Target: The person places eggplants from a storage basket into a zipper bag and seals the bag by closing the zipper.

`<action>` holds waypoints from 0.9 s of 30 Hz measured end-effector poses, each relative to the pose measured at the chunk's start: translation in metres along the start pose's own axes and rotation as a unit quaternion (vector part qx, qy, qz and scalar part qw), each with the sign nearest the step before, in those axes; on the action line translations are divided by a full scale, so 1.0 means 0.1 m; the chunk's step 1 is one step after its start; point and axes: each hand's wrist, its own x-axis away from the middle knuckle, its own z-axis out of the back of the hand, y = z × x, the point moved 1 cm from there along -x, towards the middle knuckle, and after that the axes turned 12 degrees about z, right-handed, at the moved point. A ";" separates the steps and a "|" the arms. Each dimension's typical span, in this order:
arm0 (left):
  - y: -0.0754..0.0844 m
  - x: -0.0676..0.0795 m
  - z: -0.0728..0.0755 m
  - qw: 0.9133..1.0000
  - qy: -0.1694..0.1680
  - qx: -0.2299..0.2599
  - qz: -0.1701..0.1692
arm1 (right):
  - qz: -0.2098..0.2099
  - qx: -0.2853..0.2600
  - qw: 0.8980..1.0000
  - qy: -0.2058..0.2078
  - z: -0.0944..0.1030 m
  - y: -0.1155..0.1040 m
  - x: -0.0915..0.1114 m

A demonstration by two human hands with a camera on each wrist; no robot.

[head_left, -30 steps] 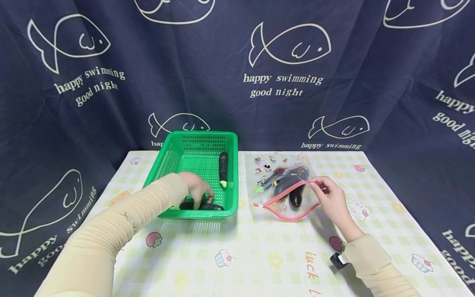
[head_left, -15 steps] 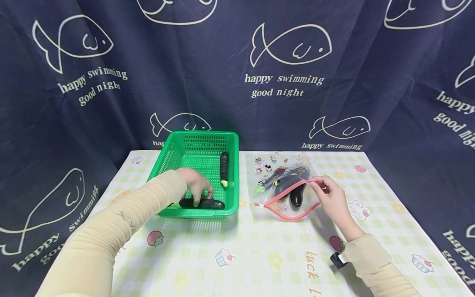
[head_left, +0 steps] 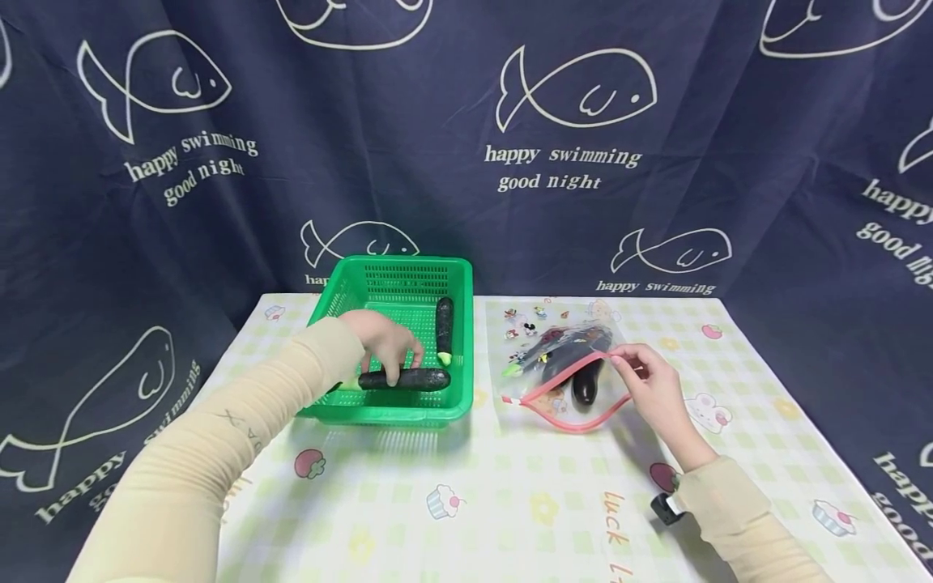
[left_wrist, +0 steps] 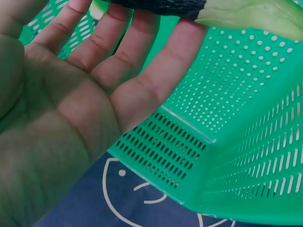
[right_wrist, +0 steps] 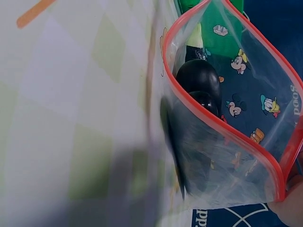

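In the head view my left hand [head_left: 386,343] grips a long dark eggplant [head_left: 426,379] with thumb and fingers, above the floor of the green basket [head_left: 386,416]. Its pale green stem end [left_wrist: 251,16] shows at the top of the left wrist view. A second dark eggplant [head_left: 444,328] lies by the basket's right wall. My right hand [head_left: 653,387] pinches the red zip edge of a clear plastic zip bag [head_left: 561,379], whose mouth gapes. Inside the bag lie dark eggplants [right_wrist: 199,78], one with its rounded end near the mouth; the bag partly hides them.
The basket and the bag stand side by side on a checked tablecloth [head_left: 394,518]. Behind the table hangs a dark blue curtain [head_left: 437,162] with fish drawings. A small black device [head_left: 665,509] sits at my right wrist.
My left hand has lifted the gripped eggplant from behind the basket's front rim, upward and slightly away from me. The right hand and the bag stay almost still.
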 end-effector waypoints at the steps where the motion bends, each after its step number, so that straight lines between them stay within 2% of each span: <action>1: 0.00 0.01 0.02 1.000 0.001 0.007 -0.003 | 0.001 0.000 1.000 0.000 0.00 0.00 0.00; 15: 0.01 0.17 0.22 0.995 0.069 0.026 -0.060 | 0.006 0.000 1.000 0.000 0.00 -0.02 -0.01; 27: 0.07 0.18 0.30 0.988 0.112 0.045 -0.097 | 0.000 0.002 1.000 -0.005 -0.01 -0.02 -0.03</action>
